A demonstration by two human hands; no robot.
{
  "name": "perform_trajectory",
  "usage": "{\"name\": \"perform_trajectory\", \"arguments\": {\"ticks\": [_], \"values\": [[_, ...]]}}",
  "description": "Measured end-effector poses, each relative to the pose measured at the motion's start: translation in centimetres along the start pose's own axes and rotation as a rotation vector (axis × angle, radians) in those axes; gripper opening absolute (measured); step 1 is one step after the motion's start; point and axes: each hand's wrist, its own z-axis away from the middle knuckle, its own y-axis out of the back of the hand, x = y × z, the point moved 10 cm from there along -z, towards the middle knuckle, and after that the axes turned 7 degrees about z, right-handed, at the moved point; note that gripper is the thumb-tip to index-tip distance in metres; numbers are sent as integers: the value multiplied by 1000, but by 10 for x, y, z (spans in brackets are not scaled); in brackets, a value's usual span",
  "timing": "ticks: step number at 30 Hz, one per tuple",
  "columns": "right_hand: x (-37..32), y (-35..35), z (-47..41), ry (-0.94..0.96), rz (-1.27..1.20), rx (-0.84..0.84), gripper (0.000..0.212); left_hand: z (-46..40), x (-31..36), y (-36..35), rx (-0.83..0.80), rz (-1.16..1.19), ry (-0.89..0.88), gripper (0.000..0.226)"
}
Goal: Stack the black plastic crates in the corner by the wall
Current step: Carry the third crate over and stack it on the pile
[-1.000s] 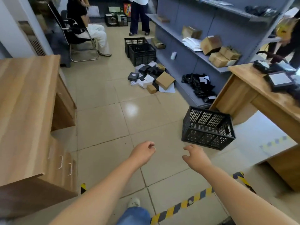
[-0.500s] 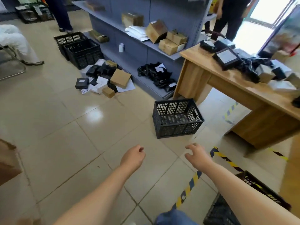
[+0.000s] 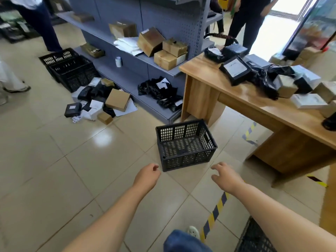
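As the view swung right, the black crate (image 3: 185,144) came to frame centre, nearer both empty hands: left hand (image 3: 147,174) loosely curled, right hand (image 3: 226,176) spread, likely about to lift it.

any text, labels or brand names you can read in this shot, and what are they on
None can be read.
White label on the black parcel on the wooden desk: print too blurred.
Labels on the cardboard boxes on the grey shelf: too small.
Slips in the parcel pile on the floor: too small.
Black crate: no lettering visible.
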Motion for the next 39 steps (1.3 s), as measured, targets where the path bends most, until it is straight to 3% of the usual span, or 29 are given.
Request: {"name": "perform_trajectory", "arguments": {"ticks": [9, 24, 32, 39], "values": [[77, 45, -92, 7, 24, -8, 44, -65, 45, -32, 65, 37, 87, 31], [124, 76, -254, -69, 10, -99, 43, -227, 87, -41, 31, -43, 186, 35], [125, 93, -368, -82, 49, -172, 44, -342, 87, -32, -41, -147, 262, 36], [132, 66, -452, -69, 60, -237, 45, -422, 45, -33, -2, -125, 363, 37]]}}
